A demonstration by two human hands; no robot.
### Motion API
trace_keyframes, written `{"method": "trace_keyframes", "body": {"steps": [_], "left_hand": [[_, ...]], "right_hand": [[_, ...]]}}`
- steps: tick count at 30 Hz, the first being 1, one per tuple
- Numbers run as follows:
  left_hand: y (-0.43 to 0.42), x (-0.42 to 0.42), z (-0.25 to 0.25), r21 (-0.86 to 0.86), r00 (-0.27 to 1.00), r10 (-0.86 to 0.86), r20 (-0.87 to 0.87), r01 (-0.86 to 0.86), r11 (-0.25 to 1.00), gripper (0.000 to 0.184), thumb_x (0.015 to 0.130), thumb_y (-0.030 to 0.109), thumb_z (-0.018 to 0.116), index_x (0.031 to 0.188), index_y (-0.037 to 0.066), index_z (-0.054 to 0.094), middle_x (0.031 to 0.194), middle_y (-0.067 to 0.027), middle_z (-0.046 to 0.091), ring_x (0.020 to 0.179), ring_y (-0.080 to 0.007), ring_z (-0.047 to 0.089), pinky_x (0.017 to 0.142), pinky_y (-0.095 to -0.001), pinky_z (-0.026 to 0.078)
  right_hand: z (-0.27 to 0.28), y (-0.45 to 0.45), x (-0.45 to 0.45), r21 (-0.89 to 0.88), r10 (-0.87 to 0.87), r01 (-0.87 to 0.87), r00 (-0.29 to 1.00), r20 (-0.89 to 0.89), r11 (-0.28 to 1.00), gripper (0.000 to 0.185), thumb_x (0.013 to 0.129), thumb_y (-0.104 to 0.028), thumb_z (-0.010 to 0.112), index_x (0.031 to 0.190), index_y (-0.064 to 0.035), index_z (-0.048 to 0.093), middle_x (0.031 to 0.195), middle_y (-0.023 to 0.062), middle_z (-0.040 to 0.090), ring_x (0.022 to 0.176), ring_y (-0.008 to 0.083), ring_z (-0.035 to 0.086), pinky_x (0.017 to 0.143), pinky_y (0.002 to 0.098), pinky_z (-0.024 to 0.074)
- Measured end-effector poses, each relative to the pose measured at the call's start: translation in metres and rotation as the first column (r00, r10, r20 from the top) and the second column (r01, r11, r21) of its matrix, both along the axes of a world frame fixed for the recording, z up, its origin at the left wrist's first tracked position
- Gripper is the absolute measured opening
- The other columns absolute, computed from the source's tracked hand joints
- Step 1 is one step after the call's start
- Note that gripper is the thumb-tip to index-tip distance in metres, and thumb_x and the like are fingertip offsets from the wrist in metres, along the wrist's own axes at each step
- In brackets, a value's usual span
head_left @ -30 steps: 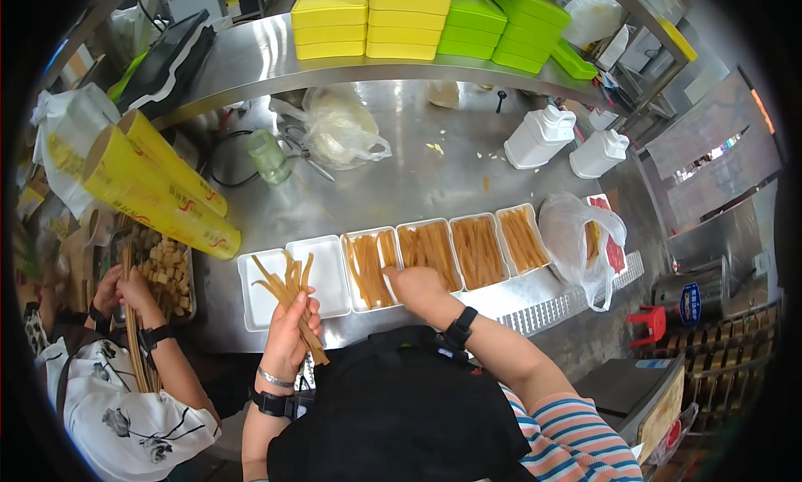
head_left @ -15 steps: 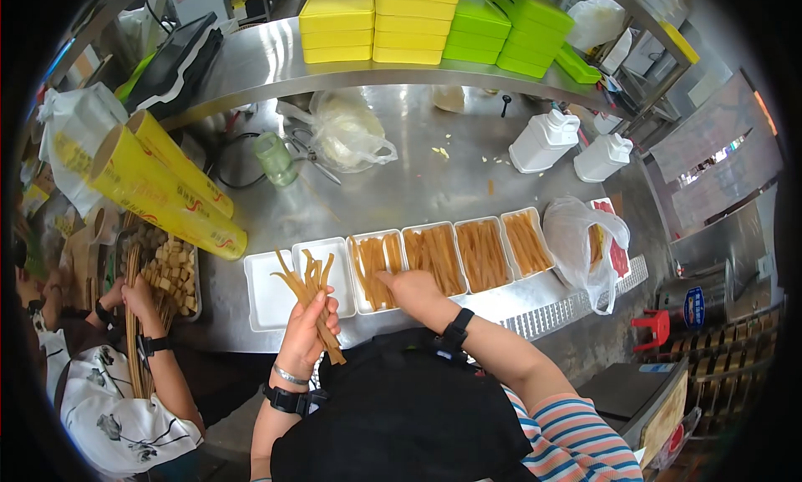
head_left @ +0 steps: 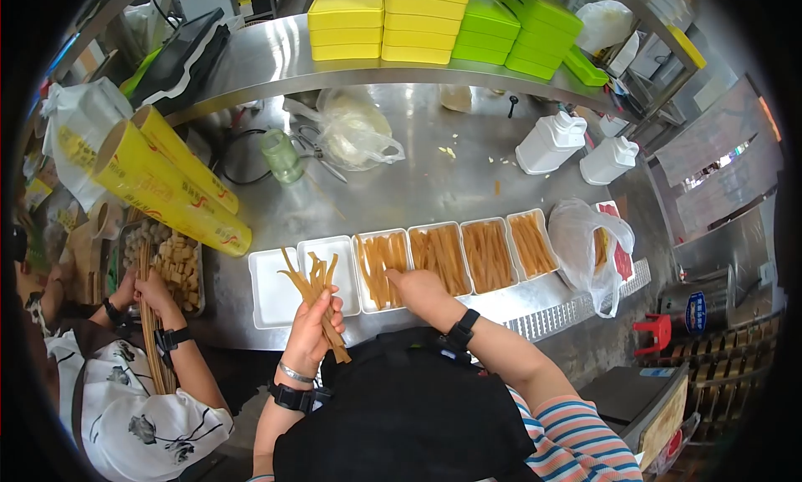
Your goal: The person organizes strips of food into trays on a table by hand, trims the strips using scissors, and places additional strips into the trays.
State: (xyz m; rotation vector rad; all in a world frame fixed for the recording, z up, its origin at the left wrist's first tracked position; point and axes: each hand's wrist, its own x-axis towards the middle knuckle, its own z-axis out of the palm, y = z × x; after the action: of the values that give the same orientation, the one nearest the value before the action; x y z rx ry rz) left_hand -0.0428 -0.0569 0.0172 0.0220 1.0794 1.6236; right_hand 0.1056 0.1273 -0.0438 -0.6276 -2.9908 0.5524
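My left hand [head_left: 307,333] is closed around a bunch of flat brown strips [head_left: 317,283], which fan out above the fingers with their lower ends below the palm. The hand is in front of two white trays: a bare tray [head_left: 271,294] at the far left and a second bare tray [head_left: 347,291] beside it. My right hand [head_left: 426,296] reaches over the front of a tray with brown strips [head_left: 383,252]. Its fingers are curled and a fingertip touches the strips; what they pinch, if anything, is hidden. Further right, several trays of strips [head_left: 487,252] stand side by side.
Yellow film rolls [head_left: 171,190] stand left, near a green jar [head_left: 282,156] and a plastic bag [head_left: 359,131]. White jugs [head_left: 550,144] and a bag [head_left: 585,244] are right. Yellow boxes [head_left: 347,22] line the shelf. At left, a co-worker's hands [head_left: 150,290] hold thin sticks.
The view has shifted slightly, so the table things appear a little further right. Both my hands keep nearly the same pose. The co-worker's hands and sticks have moved slightly.
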Motion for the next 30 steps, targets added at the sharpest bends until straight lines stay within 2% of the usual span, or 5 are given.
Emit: {"method": "trace_keyframes", "body": {"steps": [13,17,26,29,30], "left_hand": [[0.000,0.002,-0.004,0.011,1.000,0.009,0.023,-0.010,1.000,0.020,0.094,0.023,0.050,0.107,0.008,0.051,0.079,-0.0008,0.051,0.062,-0.0093,0.046,0.054,-0.0240,0.041],[0.001,0.002,0.000,0.009,1.000,0.011,0.009,-0.011,1.000,0.020,0.094,0.023,0.051,0.106,0.008,0.051,0.078,-0.0008,0.051,0.061,-0.0093,0.046,0.054,-0.0238,0.041],[-0.002,-0.003,-0.002,0.011,0.999,0.033,-0.001,-0.033,0.999,0.020,0.094,0.024,0.051,0.106,0.008,0.051,0.077,-0.0010,0.051,0.060,-0.0093,0.046,0.054,-0.0241,0.041],[0.004,-0.010,-0.003,0.028,0.998,0.022,-0.064,-0.020,0.999,0.023,0.094,0.025,0.051,0.110,0.008,0.051,0.083,-0.0019,0.054,0.066,-0.0108,0.051,0.056,-0.0252,0.045],[0.010,-0.011,-0.001,0.020,0.996,0.018,-0.082,-0.017,1.000,0.025,0.094,0.025,0.051,0.112,0.008,0.051,0.088,-0.0024,0.056,0.072,-0.0125,0.053,0.060,-0.0267,0.047]], "right_hand": [[0.011,-0.001,-0.011,0.037,-0.002,-0.002,0.994,0.107,0.999,0.050,0.080,-0.006,0.049,0.129,-0.0157,0.046,0.067,0.0103,0.062,0.062,0.0278,0.062,0.052,0.0404,0.0470],[0.004,0.001,-0.017,0.067,0.011,-0.013,0.999,0.035,0.998,0.053,0.079,-0.005,0.050,0.130,-0.0167,0.045,0.066,0.0086,0.062,0.061,0.0263,0.062,0.050,0.0395,0.0467],[0.007,0.001,-0.020,0.084,0.017,-0.025,0.995,0.097,0.996,0.051,0.079,-0.006,0.050,0.129,-0.0181,0.046,0.069,0.0074,0.064,0.061,0.0249,0.063,0.051,0.0385,0.0477],[0.012,0.002,-0.016,0.046,-0.003,0.003,1.000,0.015,0.999,0.041,0.082,-0.010,0.052,0.122,-0.0165,0.053,0.070,0.0094,0.063,0.061,0.0248,0.063,0.051,0.0359,0.0471],[0.011,0.003,-0.014,-0.162,-0.023,0.005,0.994,-0.109,0.987,0.032,0.084,-0.013,0.054,0.116,-0.0143,0.056,0.070,0.0080,0.064,0.060,0.0228,0.062,0.049,0.0328,0.0459]]}}
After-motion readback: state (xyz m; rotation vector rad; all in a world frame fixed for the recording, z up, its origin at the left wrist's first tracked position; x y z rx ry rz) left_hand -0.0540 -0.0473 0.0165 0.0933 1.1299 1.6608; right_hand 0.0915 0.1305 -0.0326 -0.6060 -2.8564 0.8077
